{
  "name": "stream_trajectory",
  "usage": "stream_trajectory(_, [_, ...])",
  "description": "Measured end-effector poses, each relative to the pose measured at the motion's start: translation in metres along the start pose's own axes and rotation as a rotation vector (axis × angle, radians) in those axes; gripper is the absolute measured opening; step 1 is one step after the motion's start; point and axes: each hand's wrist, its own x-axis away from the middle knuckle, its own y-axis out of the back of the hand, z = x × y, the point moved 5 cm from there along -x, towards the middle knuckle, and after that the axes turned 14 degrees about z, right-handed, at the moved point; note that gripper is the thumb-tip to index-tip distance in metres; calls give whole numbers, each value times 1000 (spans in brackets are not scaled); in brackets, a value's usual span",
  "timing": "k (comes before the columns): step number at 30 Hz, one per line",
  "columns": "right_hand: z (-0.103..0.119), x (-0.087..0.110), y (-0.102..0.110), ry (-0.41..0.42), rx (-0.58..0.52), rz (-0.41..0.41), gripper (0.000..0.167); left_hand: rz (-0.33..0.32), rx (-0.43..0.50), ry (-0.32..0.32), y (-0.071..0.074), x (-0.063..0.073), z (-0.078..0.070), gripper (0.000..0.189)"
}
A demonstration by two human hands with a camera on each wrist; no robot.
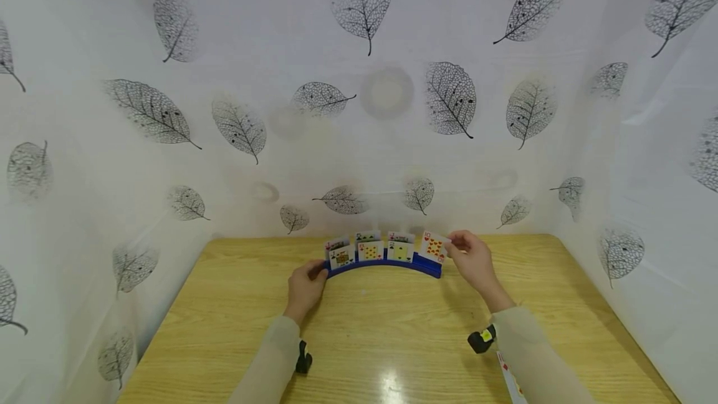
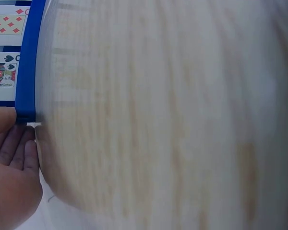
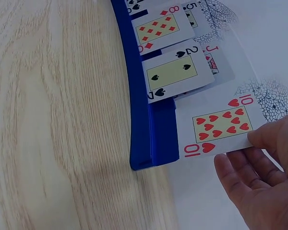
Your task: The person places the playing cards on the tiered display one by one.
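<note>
A curved blue card holder (image 1: 384, 263) stands near the back of the table with playing cards in two rows. My left hand (image 1: 305, 288) grips its left end, the thumb at the front corner (image 2: 4, 117). My right hand (image 1: 472, 260) pinches the ten of hearts (image 3: 221, 125) by its outer edge, thumb on the face. This card stands at the holder's right end, its lower edge by the rear slot. Beside it in the front row are the two of spades (image 3: 173, 72), the eight of diamonds (image 3: 158, 29) and a spade face card (image 2: 2, 75).
Partly beneath my right forearm lies another card (image 1: 509, 379) on the wooden table (image 1: 359, 329). Black wrist cameras (image 1: 481, 339) sit by both sleeves. A white curtain (image 1: 359, 142) with leaf prints hangs behind the table and along its sides.
</note>
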Motion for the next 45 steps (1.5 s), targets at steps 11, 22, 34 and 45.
stream_trajectory(11, [2,-5,-2,5,-21,1,17,13,7,9,-1,0,0,27])
stream_trajectory(22, [-2,-6,-9,-17,-3,36,16,11,-1,10,-1,0,1,27])
stream_trajectory(34, [-5,-6,-9,-27,11,36,16,9,-8,16,0,1,-2,27])
stream_trajectory(45, [-4,-6,-10,-19,69,34,19,7,-6,15,0,1,-3,27])
